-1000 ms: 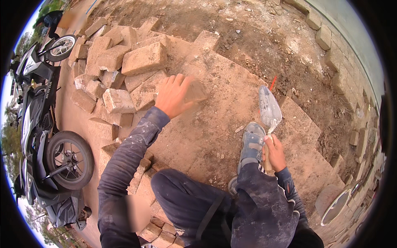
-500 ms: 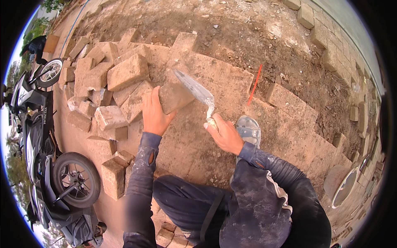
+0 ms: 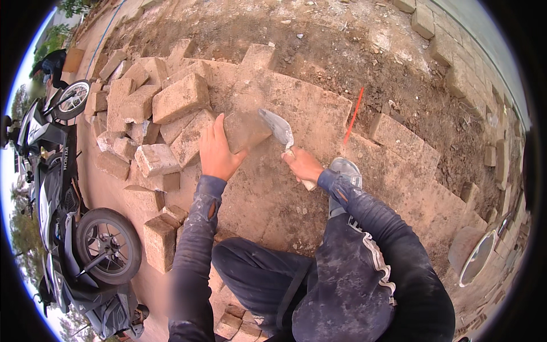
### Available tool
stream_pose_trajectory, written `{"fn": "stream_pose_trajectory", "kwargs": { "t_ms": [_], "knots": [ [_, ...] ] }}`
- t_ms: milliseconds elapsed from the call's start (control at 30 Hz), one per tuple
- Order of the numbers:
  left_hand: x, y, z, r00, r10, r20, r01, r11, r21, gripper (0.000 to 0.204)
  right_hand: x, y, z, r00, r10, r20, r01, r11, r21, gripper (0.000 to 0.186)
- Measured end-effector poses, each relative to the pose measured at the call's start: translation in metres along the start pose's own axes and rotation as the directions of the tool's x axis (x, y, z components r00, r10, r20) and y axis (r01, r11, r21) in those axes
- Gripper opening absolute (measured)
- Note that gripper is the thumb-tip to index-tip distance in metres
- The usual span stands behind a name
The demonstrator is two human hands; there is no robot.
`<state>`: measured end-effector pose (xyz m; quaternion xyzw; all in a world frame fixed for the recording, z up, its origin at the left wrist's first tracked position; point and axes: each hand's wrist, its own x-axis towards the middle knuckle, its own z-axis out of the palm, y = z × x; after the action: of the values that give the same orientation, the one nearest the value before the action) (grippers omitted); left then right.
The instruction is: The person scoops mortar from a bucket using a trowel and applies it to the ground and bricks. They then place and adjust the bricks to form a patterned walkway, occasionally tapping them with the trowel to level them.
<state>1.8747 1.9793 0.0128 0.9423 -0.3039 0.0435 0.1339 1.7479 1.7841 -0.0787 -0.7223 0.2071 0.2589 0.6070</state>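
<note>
From here I have the left hand (image 3: 219, 157) with its grip on a brick (image 3: 246, 130) at the left end, thumb at the lower edge. Right hand (image 3: 305, 167) grip is wrapped round the handle of a trowel (image 3: 278, 127); blade by the brick's right side, too blurry to confirm contact. Brick is just right of the brick pile (image 3: 181, 98).

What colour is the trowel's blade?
The blade is grey, best seen in the head view.
</note>
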Motion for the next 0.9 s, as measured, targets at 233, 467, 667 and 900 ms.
{"fn": "stream_pose_trajectory", "kwargs": {
  "t_ms": [233,467,667,900],
  "knots": [
    [0.036,-0.007,-0.015,0.766,-0.596,0.240,0.631,0.769,-0.106,0.106,-0.017,0.028,0.007,0.950,-0.201,-0.241,0.217,0.975,0.040,0.044],
    [0.022,-0.011,-0.015,0.791,-0.501,0.352,0.600,0.749,-0.281,0.094,-0.055,-0.023,-0.006,0.868,-0.442,-0.225,0.422,0.897,-0.134,0.037],
    [0.016,-0.034,-0.001,0.871,-0.369,0.323,0.477,0.789,-0.386,0.087,0.012,0.013,-0.004,0.898,-0.418,-0.136,0.369,0.886,-0.281,0.039],
    [0.020,-0.023,-0.012,0.892,-0.331,0.307,0.402,0.892,-0.207,0.086,0.000,-0.014,-0.010,0.945,-0.321,-0.067,0.280,0.897,-0.343,0.042]
  ]
}}
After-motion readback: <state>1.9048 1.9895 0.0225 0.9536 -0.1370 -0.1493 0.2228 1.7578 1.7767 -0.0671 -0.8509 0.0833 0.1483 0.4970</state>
